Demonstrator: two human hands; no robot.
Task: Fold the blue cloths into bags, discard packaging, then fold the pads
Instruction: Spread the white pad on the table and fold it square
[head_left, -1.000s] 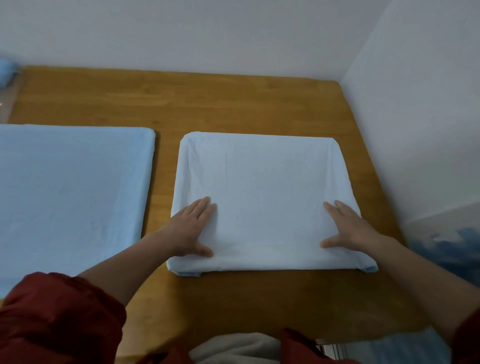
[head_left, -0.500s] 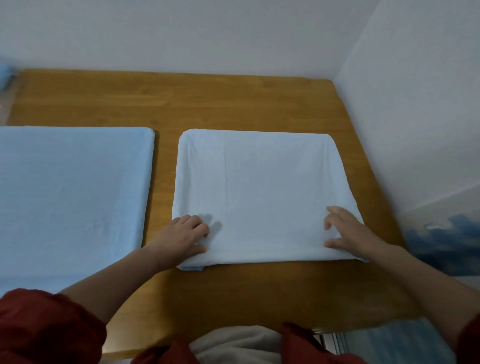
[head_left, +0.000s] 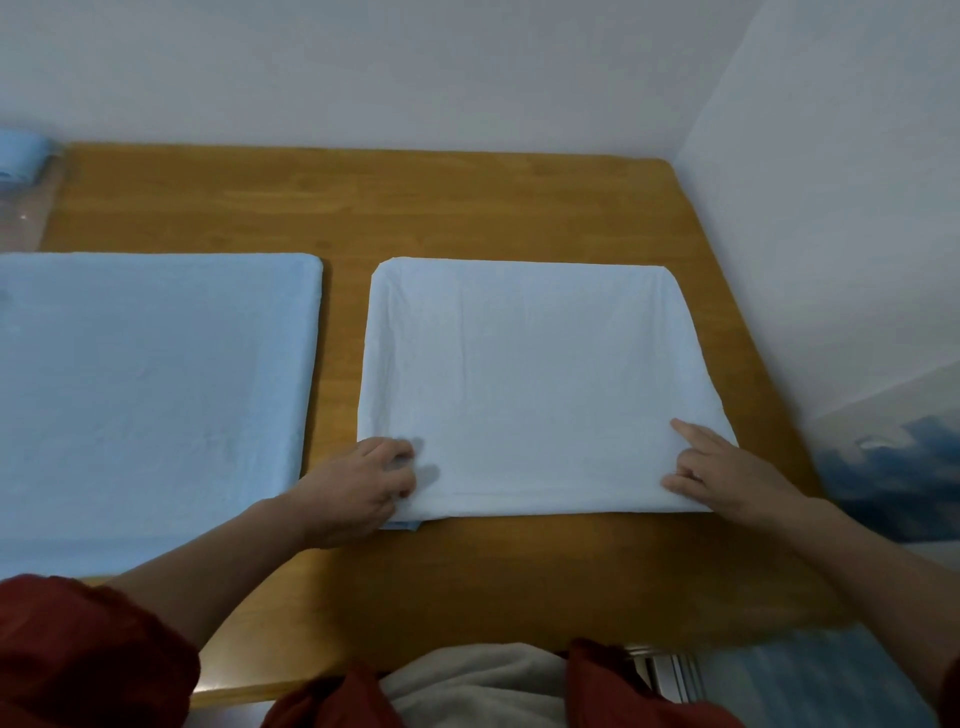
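Left hand (head_left: 358, 488) curls round near-left corner of pale pad (head_left: 530, 379), pinching it. Right hand (head_left: 727, 478) on near-right corner, index straight, other fingers curled; can't tell if it grips. Pad flat on table (head_left: 415, 208), right of blue cloth (head_left: 145, 389).

Blue pad (head_left: 145, 395) partly off-frame left.
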